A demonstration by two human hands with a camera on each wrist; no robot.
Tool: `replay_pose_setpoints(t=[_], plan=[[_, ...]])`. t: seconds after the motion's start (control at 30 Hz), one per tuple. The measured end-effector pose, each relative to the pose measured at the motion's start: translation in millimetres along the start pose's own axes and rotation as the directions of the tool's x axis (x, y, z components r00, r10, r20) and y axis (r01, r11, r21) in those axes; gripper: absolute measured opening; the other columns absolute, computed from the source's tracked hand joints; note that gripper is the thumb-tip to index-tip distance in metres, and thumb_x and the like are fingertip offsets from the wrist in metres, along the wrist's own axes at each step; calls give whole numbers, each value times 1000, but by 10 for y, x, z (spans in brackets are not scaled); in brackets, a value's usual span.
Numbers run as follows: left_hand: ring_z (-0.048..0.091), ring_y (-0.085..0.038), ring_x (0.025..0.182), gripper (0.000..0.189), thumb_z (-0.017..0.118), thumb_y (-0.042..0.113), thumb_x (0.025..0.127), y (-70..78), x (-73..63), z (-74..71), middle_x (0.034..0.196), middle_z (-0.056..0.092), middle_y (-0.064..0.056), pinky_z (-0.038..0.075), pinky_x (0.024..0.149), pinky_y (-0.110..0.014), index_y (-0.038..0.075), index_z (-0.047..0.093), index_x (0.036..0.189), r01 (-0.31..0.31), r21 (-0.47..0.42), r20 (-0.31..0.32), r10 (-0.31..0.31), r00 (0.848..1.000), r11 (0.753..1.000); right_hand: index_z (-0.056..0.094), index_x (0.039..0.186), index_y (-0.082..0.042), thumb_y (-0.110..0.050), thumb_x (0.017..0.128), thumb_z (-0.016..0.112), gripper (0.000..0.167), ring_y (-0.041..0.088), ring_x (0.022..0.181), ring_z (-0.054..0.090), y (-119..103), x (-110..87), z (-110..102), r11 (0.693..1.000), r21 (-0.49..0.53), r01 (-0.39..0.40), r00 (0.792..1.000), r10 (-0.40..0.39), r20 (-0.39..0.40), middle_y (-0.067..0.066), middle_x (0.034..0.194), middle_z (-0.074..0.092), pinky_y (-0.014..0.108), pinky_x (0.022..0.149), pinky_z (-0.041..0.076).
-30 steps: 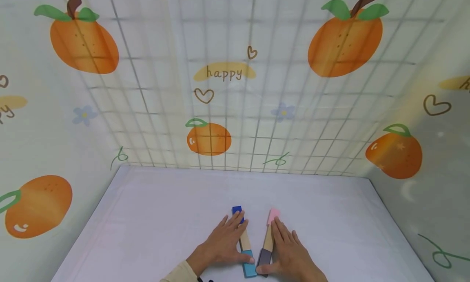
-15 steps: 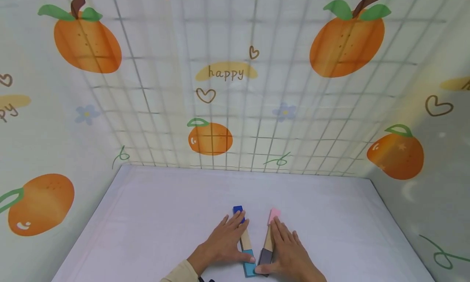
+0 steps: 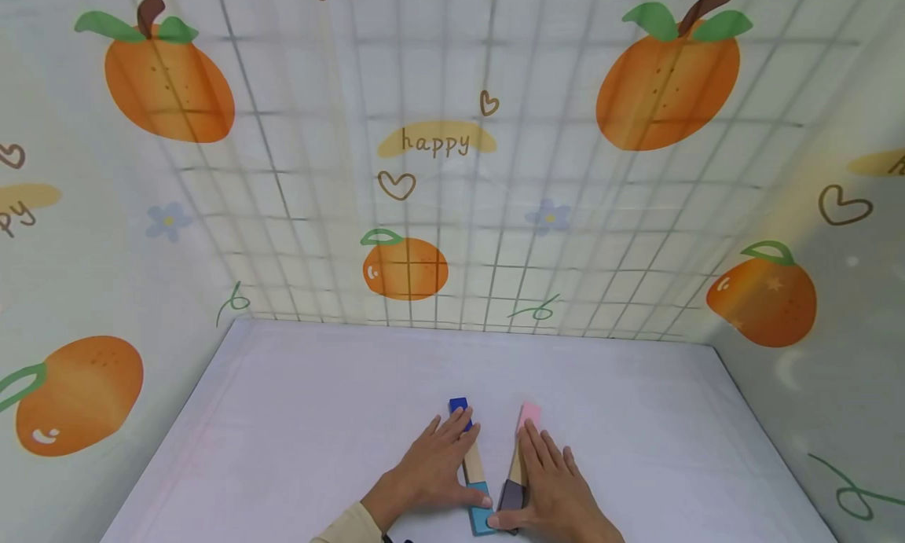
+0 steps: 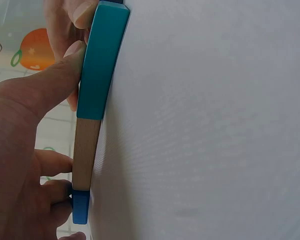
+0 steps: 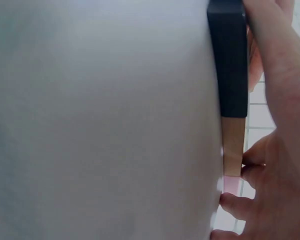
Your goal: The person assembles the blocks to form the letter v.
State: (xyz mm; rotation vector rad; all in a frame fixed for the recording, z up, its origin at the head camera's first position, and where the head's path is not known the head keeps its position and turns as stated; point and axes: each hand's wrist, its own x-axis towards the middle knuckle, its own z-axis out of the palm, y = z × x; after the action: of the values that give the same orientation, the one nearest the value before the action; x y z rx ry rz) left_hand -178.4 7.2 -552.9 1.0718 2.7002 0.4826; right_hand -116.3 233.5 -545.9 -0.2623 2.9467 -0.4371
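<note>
Two rows of blocks lie flat in a V, converging at the near end. The left row has a dark blue block [image 3: 458, 404], a plain wooden block [image 3: 474, 467] and a teal block [image 3: 482, 521]. On the right are a pink block [image 3: 529, 414], another wooden block [image 3: 516, 466] and a dark grey block [image 3: 512, 495]. My left hand [image 3: 433, 470] touches the dark blue block with extended fingers, its thumb resting on the teal one. Extended fingers of my right hand [image 3: 558, 482] lie along the pink and wooden blocks. Its thumb spans the dark grey block, tip at the teal block.
The blocks lie on a white table surface [image 3: 339, 394]. A fabric backdrop [image 3: 452, 205] printed with oranges and grid lines rises behind, with patterned side walls [image 3: 64, 284] left and right. A small black item [image 3: 406, 540] shows at the bottom edge.
My right hand has shifted slightly left, its thumb tip moving from the dark grey block's end to the teal block. The left hand and its row look nearly still.
</note>
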Motion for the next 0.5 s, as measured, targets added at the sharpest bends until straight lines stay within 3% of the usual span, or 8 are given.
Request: replay_pose_setpoints(t=[0.3, 0.5], plan=[[10, -23, 154, 108, 61, 79, 80, -20, 18, 24, 168, 15, -9, 14, 121, -51, 11, 33, 159, 7, -19, 6, -6, 1000, 1000, 23, 158, 3, -93, 56, 64, 146, 49, 146, 25, -4, -19, -10, 1000, -1, -4, 1000, 4, 8, 22, 165, 19, 73, 109, 21], [10, -22, 154, 108, 63, 78, 80, -55, 36, 32, 168, 16, -10, 14, 121, -51, 9, 34, 158, 10, -34, -28, -11, 1000, 999, 24, 158, 4, -93, 56, 65, 146, 49, 146, 25, 4, -17, 6, 1000, 2, -5, 1000, 5, 7, 23, 164, 20, 73, 109, 22]])
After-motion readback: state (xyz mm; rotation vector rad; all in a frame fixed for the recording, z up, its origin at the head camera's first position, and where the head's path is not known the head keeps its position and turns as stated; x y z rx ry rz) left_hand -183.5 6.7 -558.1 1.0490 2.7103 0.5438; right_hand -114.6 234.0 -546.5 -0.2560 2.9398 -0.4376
